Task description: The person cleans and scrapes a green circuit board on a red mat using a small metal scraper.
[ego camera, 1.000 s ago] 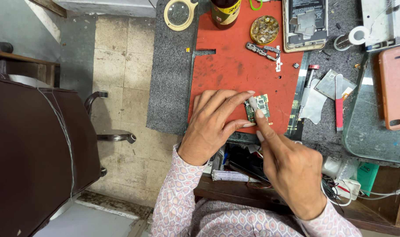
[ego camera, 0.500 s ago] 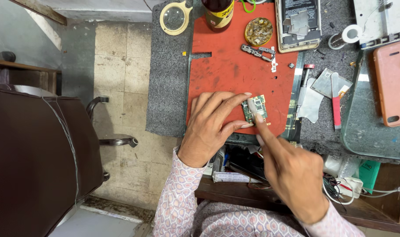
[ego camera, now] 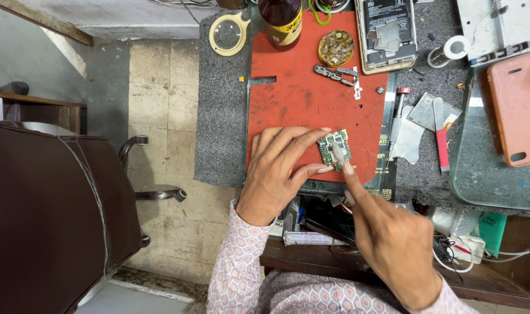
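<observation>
1. Left hand [ego camera: 276, 174] pins the small green circuit board [ego camera: 335, 149] flat against the red work mat [ego camera: 300, 99]. Fingertips clamp its left and lower edges; palm sits on the mat's near-left part.
2. Right hand [ego camera: 393, 238] is closed around a thin metal tool [ego camera: 338, 153], probably tweezers or a pick. Index finger runs along it and the tip touches the board's top face.
3. The board sits near the mat's front edge, right of centre.
4. Handling, my read: light, stiff, thin, fragile. Components on top would chip or lift easily. Hold it by the bare edges, as the left hand does, never on the populated face. It would slide on the mat if unpinned.
5. Around it: loose metal bracket parts [ego camera: 337, 72] higher on the mat, a round tin [ego camera: 336, 47] of small bits, a dark bottle [ego camera: 280, 22], a magnifier [ego camera: 227, 34] and an opened phone [ego camera: 387, 32].
6. To the right: a red-handled blade [ego camera: 441, 136] and a phone in a pink case [ego camera: 516, 113].
7. Hard to make out:
   - the tool's tip and which component it touches;
   - the tool's shank, hidden inside the fist;
   - the clutter under the bench edge;
   - the bottle top and phone top, both cut off.
</observation>
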